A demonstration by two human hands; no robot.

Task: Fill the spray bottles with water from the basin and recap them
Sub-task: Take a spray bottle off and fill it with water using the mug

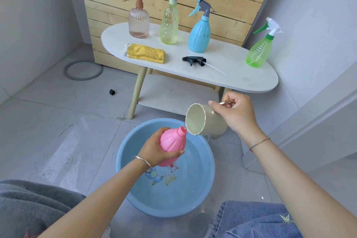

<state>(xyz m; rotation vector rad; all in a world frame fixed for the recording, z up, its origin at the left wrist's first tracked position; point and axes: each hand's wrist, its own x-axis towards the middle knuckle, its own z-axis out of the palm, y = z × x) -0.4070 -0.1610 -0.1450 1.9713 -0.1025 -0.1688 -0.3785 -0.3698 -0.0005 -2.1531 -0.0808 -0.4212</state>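
Grey floor tiles [58, 121] carry a blue basin [193, 195] of water, set in front of a low white table [241, 79].

Over the basin, the left hand [154, 150] grips the uncapped pink bottle [172, 141], fingers and thumb wrapped round its belly. The bottle leans, with its base down towards the person and its mouth [183, 129] up and to the right. That long axis points straight at the cup [204, 120]. The right hand [235, 114] holds the cup by its metal handle, fingers curled through it. The cup is tipped almost onto its side, with its opening facing left. Its low lip sits just beside and slightly above the mouth, and a thin glint of water seems to bridge the two.

The pour turns on this one line-up, I judge. The mouth is narrow and the lip is wide, so a small drift either way would send water down the bottle's shoulder into the basin.

A black spray head [194, 60], probably this bottle's cap, lies on the table well apart from both hands, its tube pointing right. It lies nearer the right hand, which would first have to put the cup down. Four capped bottles stand behind it.
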